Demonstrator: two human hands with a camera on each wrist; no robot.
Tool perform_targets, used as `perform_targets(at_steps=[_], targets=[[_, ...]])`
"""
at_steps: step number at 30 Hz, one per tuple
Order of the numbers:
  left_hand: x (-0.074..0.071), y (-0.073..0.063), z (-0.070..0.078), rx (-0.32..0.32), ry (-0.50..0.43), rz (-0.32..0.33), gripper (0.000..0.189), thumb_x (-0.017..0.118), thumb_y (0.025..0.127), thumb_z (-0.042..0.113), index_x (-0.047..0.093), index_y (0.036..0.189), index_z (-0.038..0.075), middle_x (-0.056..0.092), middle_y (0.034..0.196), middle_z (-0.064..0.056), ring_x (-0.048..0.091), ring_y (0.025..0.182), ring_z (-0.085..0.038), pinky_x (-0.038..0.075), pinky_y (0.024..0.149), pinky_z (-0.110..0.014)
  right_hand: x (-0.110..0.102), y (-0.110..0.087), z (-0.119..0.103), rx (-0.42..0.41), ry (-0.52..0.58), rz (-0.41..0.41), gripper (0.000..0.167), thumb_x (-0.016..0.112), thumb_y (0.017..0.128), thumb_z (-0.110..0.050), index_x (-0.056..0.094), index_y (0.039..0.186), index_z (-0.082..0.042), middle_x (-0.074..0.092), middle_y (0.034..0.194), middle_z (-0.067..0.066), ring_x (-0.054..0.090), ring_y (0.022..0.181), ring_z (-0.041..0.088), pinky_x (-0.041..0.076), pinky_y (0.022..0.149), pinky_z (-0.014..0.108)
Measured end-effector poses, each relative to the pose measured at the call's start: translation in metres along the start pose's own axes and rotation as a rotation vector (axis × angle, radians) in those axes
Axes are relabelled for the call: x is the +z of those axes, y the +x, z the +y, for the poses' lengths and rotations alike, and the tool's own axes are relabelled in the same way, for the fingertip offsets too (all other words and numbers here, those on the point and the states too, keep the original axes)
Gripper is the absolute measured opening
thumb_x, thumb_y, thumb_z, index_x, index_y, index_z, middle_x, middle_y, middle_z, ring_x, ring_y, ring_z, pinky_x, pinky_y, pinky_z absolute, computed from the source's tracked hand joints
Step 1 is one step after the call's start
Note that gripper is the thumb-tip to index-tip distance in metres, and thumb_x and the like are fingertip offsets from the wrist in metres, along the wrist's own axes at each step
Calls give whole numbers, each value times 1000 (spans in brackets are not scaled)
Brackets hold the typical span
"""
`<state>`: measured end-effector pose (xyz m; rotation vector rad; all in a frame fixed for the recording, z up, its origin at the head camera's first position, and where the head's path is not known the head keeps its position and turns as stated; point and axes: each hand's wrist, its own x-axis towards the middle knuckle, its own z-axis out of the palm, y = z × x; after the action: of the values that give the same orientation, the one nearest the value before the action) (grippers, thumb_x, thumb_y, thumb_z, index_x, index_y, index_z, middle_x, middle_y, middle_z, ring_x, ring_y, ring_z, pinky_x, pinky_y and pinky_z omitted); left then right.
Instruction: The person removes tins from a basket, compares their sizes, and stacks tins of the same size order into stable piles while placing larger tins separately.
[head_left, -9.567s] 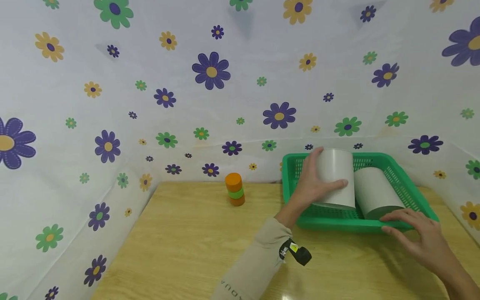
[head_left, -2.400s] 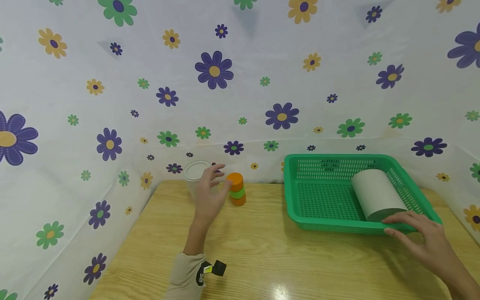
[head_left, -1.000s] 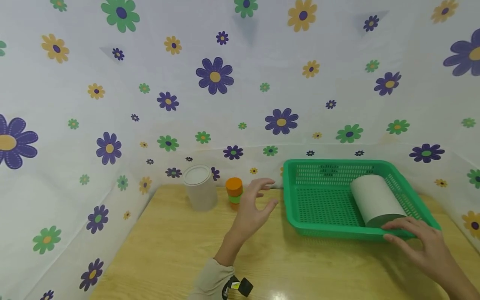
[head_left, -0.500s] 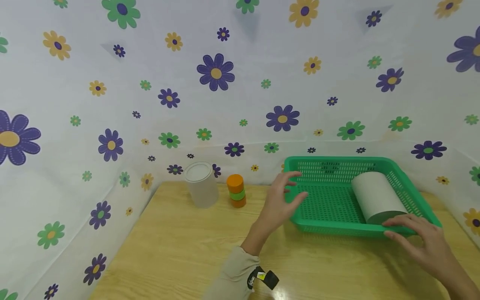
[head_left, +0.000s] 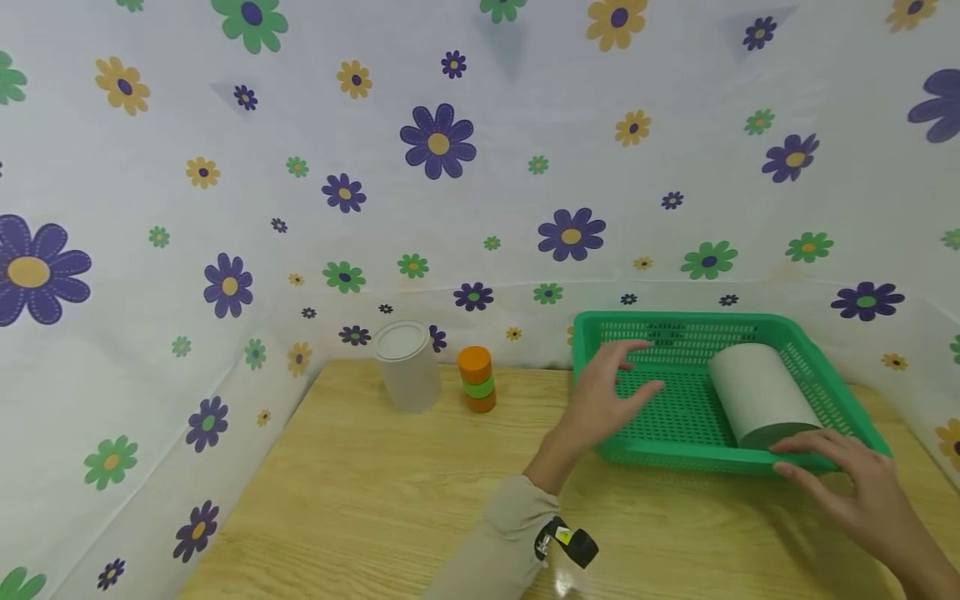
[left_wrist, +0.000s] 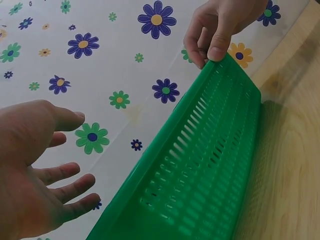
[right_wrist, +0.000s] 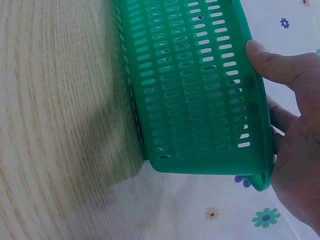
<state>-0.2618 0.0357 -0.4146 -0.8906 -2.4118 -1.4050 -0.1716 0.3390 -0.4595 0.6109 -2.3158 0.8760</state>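
My left hand (head_left: pixel 600 400) hovers over the left part of a green plastic basket (head_left: pixel 690 457), fingers spread and holding nothing. In the left wrist view, that same hand (left_wrist: pixel 35 170) shows relaxed fingers beside the basket wall. At the basket's front right corner my right hand (head_left: pixel 862 487) pinches the rim, with the thumb outside and the fingers over the edge, as the right wrist view also shows. A white cylindrical canister (head_left: pixel 759 387) lies on its side in the right half of the basket, its near end partly behind the rim and right fingers.
Upright at the table's back left stands a whitish lidded canister (head_left: pixel 408 371). Close to its right is a small orange container with a green band (head_left: pixel 477 387). The wooden table (head_left: pixel 375 500) meets a flower-printed sheet (head_left: pixel 487 192) along its back and sides.
Earlier my left hand gripped one canister in the basket; that canister now stands at the back left, released. The empty left hand has since moved right, over the basket. The right hand stays at the rim.
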Motion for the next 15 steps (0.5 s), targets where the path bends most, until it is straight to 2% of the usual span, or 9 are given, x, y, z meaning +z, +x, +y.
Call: perform_targets(at_steps=[8, 15], targets=[[23, 17, 7, -74, 5, -91, 52, 66, 101, 35, 51, 148, 19, 51, 149, 3, 59, 116, -10, 48, 90, -18, -2, -3, 3, 15, -8, 5, 47, 85, 66, 15, 76, 99, -18, 68, 99, -13, 49, 101, -13, 30, 89, 4], [42, 34, 11, -135, -18, -107, 51, 63, 103, 38, 51, 149, 21, 52, 148, 6, 60, 115, -9, 48, 86, -16, 0, 1, 1, -11, 0, 2, 48, 84, 64, 18, 76, 98, -16, 68, 98, -11, 51, 100, -13, 31, 91, 3]])
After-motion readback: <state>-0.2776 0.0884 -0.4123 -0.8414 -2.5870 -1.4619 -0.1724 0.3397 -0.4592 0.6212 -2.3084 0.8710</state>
